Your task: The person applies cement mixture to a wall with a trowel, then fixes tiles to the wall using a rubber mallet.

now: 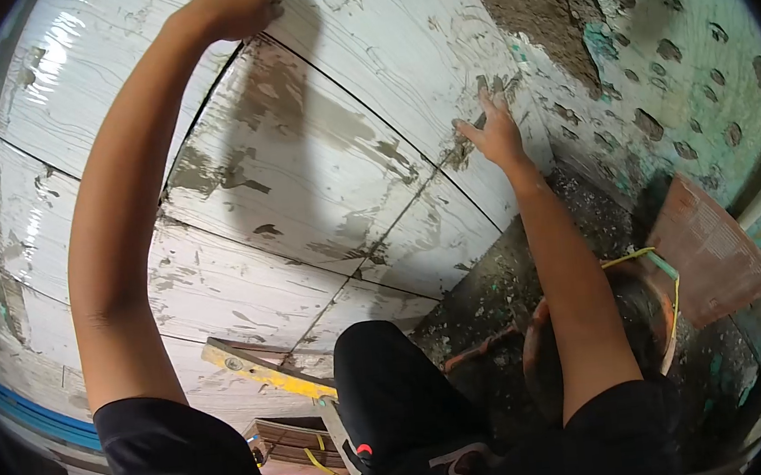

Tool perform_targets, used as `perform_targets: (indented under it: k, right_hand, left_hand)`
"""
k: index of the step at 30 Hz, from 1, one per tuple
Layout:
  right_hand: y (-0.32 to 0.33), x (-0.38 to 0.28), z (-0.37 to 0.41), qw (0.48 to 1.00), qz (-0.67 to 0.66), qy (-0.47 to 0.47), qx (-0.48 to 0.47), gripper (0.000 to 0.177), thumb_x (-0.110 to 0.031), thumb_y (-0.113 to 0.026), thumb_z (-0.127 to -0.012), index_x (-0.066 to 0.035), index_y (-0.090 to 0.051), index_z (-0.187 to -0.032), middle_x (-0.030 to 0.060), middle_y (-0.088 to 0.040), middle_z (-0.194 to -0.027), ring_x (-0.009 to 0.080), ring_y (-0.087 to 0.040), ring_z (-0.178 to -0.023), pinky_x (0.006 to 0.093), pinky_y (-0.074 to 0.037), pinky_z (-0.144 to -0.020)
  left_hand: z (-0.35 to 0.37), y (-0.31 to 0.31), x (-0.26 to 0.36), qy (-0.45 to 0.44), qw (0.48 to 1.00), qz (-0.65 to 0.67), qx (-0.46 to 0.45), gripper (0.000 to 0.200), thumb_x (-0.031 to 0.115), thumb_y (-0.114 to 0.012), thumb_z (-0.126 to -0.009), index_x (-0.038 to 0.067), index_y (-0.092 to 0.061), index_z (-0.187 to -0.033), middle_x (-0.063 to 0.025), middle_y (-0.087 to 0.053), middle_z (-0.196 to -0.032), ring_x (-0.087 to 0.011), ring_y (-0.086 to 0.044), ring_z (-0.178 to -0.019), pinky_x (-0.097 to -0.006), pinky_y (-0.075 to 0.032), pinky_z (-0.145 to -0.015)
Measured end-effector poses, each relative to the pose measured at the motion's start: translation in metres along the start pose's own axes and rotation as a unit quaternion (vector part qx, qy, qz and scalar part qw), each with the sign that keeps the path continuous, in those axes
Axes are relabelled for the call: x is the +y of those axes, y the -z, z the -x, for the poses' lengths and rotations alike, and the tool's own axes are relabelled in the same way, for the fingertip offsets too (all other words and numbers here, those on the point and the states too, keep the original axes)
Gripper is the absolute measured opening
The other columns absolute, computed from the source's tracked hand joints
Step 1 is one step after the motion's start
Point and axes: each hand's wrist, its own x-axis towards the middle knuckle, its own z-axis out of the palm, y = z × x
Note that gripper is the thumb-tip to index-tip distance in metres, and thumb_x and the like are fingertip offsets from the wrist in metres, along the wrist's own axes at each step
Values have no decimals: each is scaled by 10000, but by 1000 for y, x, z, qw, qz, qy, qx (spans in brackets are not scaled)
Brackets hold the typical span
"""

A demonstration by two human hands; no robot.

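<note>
Down at the far left edge there are some blue strips (pixel 41 421), and just right of them a black sleeve (pixel 168 459) with the left arm (pixel 110 236) coming out of it. That arm goes almost straight up, elbow slightly bent, then leans right toward the top edge. The left hand (pixel 233 4) is up there at the upper part of the white tiles (pixel 319 166), wrist bent and fingers curled over. Honestly can't tell whether it's gripping something, since the top edge crops it.

Lower down, near the person's leg, a yellow level (pixel 265 369) sits at a slant, with a brown box (pixel 292 443) below it. A dark-trousered knee (pixel 384 365) pokes up in the middle, below the tiles. Those tiles fill most of the centre, wood-grain look, dark gaps between them, grey mortar (pixel 209 173) smeared all over.

Next along, the right arm (pixel 576 274) reaches up and a bit left, pretty much straight. The right hand (pixel 497 130) is loose and unclenched, fingers spread, fingertips at the smeared tile surface near its right edge. Behind that forearm is a round tub (pixel 533 351), partly hidden, with a yellow strap (pixel 628 258) by its rim. Further right, a reddish-brown slab (pixel 711 247) leans at an angle by a pitted green wall (pixel 671 72).
</note>
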Motion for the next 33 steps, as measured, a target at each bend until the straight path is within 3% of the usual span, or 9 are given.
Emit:
perform_targets:
  k: [9,12,15,18,21,24,28,29,33]
  right_hand:
    - [3,-2,1,1000,-9,-5,-2,852,-400,-697,-719,-51,-307,-1392,231,-165,-1463,397,-262,-1311,406,-317,-1036]
    - [4,-5,0,1000,-8,-14,-6,859,-401,-696,-718,-63,-297,-1399,233,-163,-1463,399,-262,-1311,407,-322,-1032]
    - [4,-4,0,1000,-3,-17,-11,863,-403,-694,-718,-68,-290,-1403,239,-159,-1461,401,-265,-1309,408,-323,-1030]
    - [3,-4,0,1000,-5,-17,-14,861,-411,-692,-717,-60,-299,-1398,246,-157,-1459,401,-269,-1306,412,-323,-1029]
    - [2,-1,0,1000,10,-13,-13,858,-421,-693,-715,-43,-316,-1387,250,-160,-1456,400,-273,-1305,419,-323,-1027]
    - [1,1,-1,1000,19,-14,-18,857,-435,-691,-715,-20,-332,-1373,252,-168,-1453,395,-279,-1303,429,-327,-1021]
    - [2,0,-2,999,30,-22,-33,872,-437,-692,-713,-28,-312,-1382,253,-163,-1453,395,-291,-1296,444,-337,-1013]
    - [3,-1,-2,999,29,-22,-33,878,-438,-693,-711,-32,-305,-1386,253,-162,-1453,396,-294,-1294,447,-339,-1011]
    - [2,3,-3,999,29,-25,-34,891,-458,-680,-711,-65,-280,-1404,246,-160,-1457,398,-313,-1285,454,-346,-1006]
  left_hand:
    - [2,-7,3,19,1000,15,16,302,264,-575,-834,-9,-638,-722,-178,-610,-736,-341,-582,-803,-429,-447,-769]
    - [5,-16,-3,-51,990,23,130,292,253,-576,-833,-7,-638,-718,-178,-605,-715,-339,-578,-808,-426,-437,-796]
    - [5,-9,0,6,999,29,39,290,248,-576,-833,-6,-634,-708,-174,-611,-747,-336,-572,-840,-423,-430,-816]
    - [10,-11,2,-22,993,37,109,298,252,-577,-834,-6,-628,-693,-169,-616,-781,-336,-567,-865,-428,-432,-810]
    - [7,-4,7,96,993,51,-36,331,276,-564,-843,-7,-613,-678,-172,-618,-845,-336,-547,-936,-427,-424,-833]
    - [10,-6,1,-34,998,-16,56,247,253,-572,-776,14,-604,-724,-173,-608,-826,-339,-556,-871,-477,-405,-829]
    - [12,-13,3,-23,996,-6,89,237,250,-566,-787,33,-637,-728,-149,-614,-851,-316,-536,-935,-496,-343,-918]
    - [10,-11,3,16,1000,-10,20,233,252,-567,-793,42,-653,-739,-127,-617,-898,-299,-518,-985,-488,-307,-965]
    - [11,-20,3,15,996,7,86,228,253,-579,-796,46,-656,-741,-101,-620,-902,-284,-507,-1011,-476,-287,-993]
